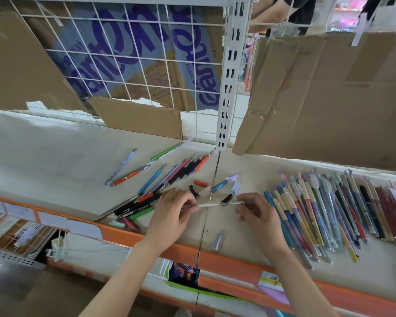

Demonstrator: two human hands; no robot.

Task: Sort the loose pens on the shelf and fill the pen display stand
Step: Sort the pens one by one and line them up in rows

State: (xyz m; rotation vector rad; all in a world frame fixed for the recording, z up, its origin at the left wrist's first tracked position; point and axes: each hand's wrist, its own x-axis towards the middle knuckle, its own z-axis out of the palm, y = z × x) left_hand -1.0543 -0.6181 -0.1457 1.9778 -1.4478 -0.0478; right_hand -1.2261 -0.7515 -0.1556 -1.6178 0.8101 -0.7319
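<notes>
Landmark: the white slotted upright (226, 88) at the back of the shelf (55, 152). Just below its foot, toward the shelf's front edge, both hands meet. Left hand (172, 216) has fingers curled, pinching a thin white pen (209, 204) by its left end; the pen lies roughly level, its right end by a black cap (226, 199). Right hand (256, 213) has thumb & forefinger closed on a small pale piece (237, 202), prob. a cap or clip, too small to tell. Left of the upright's foot: loose mixed pens (185, 168) fanned on the shelf, w/ a black and green bunch (135, 207) nearer the front. Right of the upright: a long sorted row of pens (329, 211) side by side. A red cap (200, 183) lies directly below the upright.
</notes>
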